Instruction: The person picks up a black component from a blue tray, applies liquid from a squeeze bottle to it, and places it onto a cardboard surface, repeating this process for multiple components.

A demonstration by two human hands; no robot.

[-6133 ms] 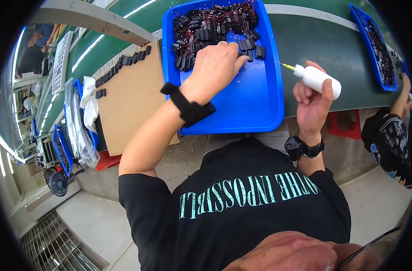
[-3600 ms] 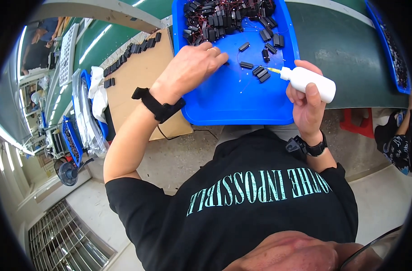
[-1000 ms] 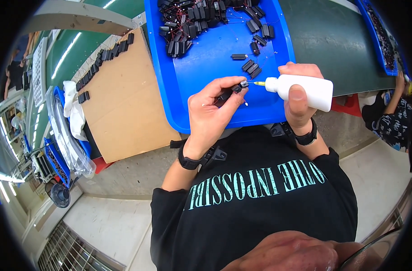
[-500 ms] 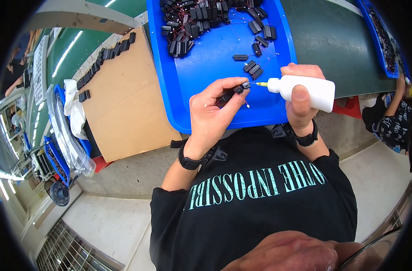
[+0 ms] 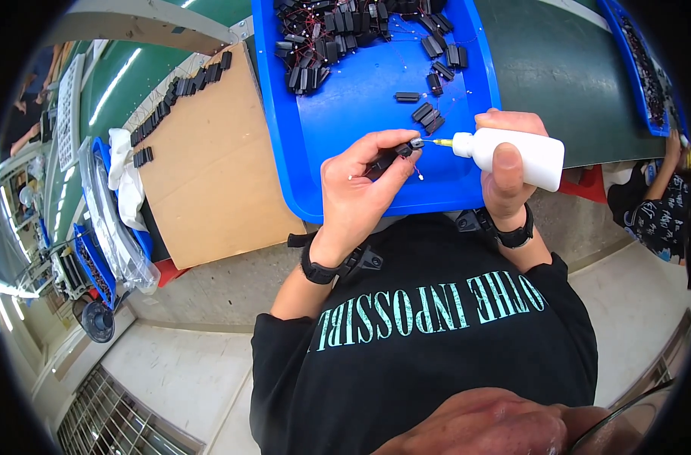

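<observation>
Small black connector part (image 5: 394, 155) at frame centre, held above the near edge of the blue tray (image 5: 345, 129); long axis running lower left to upper right, its upper-right end pointing at the nozzle. White squeeze bottle (image 5: 516, 155) right of centre, lying nearly level, long axis left to right, thin yellow nozzle tip (image 5: 436, 142) pointing left and meeting the end of the part.

Loose heap of black parts (image 5: 338, 30) with thin red wires along the far side of the tray, at upper centre; a few single pieces (image 5: 429, 114) lying apart just above the nozzle. Brown board (image 5: 209, 167) left of the tray, a row of black pieces (image 5: 178, 91) along its far edge. Green counter (image 5: 557, 68) beneath; second blue tray (image 5: 645, 68) at upper right. Another person's arm (image 5: 660, 182) at the right edge. Nothing between nozzle and part.

Left hand (image 5: 357, 189): fingers curled shut, pinching the part between thumb and fingertips. Right hand (image 5: 504, 163): fingers wrapped closed around the bottle, thumb across its body. Dark wristband on each wrist.
</observation>
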